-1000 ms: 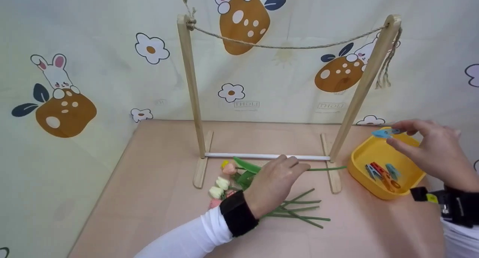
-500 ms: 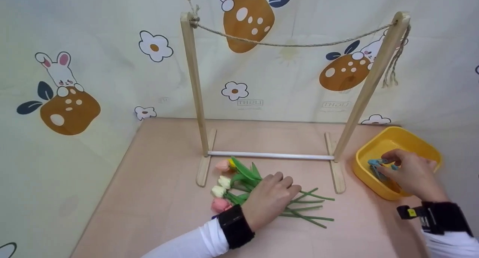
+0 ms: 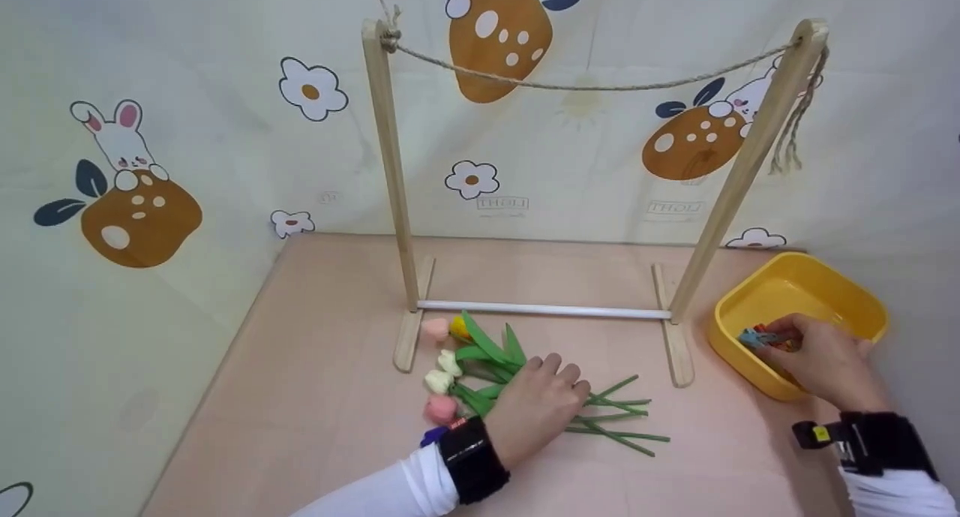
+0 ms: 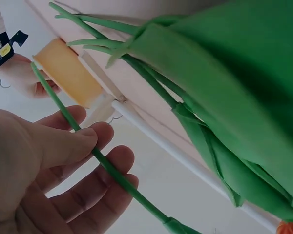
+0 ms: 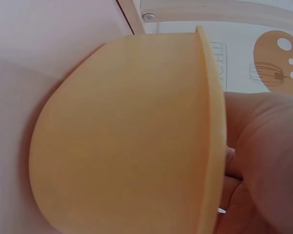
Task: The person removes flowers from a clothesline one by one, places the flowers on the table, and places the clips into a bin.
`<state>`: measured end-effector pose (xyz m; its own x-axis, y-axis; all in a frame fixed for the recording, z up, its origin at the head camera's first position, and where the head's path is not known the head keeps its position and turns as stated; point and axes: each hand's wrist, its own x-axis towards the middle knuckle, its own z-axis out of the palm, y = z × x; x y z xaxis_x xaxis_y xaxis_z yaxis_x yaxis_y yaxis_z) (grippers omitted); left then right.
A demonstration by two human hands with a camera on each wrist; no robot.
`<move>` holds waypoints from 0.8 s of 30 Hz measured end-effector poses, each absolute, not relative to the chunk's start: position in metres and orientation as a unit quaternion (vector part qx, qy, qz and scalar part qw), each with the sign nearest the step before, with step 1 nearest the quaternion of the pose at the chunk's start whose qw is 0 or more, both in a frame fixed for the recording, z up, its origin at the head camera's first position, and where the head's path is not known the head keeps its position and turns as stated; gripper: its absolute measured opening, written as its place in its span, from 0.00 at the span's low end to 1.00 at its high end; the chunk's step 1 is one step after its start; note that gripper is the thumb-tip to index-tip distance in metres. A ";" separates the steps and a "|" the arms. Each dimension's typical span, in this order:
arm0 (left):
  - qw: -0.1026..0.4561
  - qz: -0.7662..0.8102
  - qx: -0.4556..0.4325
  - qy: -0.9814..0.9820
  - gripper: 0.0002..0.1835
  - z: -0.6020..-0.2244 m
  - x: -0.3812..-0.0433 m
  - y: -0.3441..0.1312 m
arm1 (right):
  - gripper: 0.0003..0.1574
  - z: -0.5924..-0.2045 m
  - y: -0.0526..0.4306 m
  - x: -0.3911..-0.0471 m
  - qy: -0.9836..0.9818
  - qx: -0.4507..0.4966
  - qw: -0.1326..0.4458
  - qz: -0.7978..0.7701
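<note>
My left hand (image 3: 541, 404) is over a bunch of artificial tulips on the table; in the left wrist view its thumb and fingers pinch one green stem (image 4: 110, 168). Heads of the bunch point left: a pink tulip (image 3: 441, 409), a white tulip (image 3: 438, 382), a peach tulip (image 3: 436, 329) and a yellow tulip (image 3: 460, 328). My right hand (image 3: 829, 363) reaches into a yellow bin (image 3: 847, 292), a light blue clothespin (image 3: 754, 338) at its pinched fingertips. Red and orange pieces show beside that clothespin, partly hidden by the hand. The bin's wall blocks the fingertips in the right wrist view.
Behind the tulips stands a wooden frame (image 3: 395, 172) with a white crossbar (image 3: 544, 309) low down. A sagging twine (image 3: 585, 88) is strung between its post tops. Patterned cloth (image 3: 225, 164) hangs at the back and left.
My right hand has lowered the light blue clothespin from above the bin into it. My left hand has come down and toward me, bringing its stem back beside the other stems.
</note>
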<state>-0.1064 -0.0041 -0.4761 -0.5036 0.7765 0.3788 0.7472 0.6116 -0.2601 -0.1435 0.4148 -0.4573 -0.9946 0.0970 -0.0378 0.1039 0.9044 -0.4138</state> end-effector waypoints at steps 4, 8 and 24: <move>0.213 0.033 -0.437 -0.873 0.01 -0.481 -0.107 -0.007 | 0.30 -0.460 0.413 -0.144 0.976 0.058 0.009 -0.211; 0.204 0.020 -0.438 -0.875 0.04 -0.487 -0.108 -0.007 | 0.27 -0.462 0.411 -0.145 0.975 0.059 0.009 -0.214; 0.181 0.010 -0.435 -0.882 0.06 -0.494 -0.108 -0.011 | 0.22 -0.463 0.408 -0.145 0.974 0.035 0.019 -0.222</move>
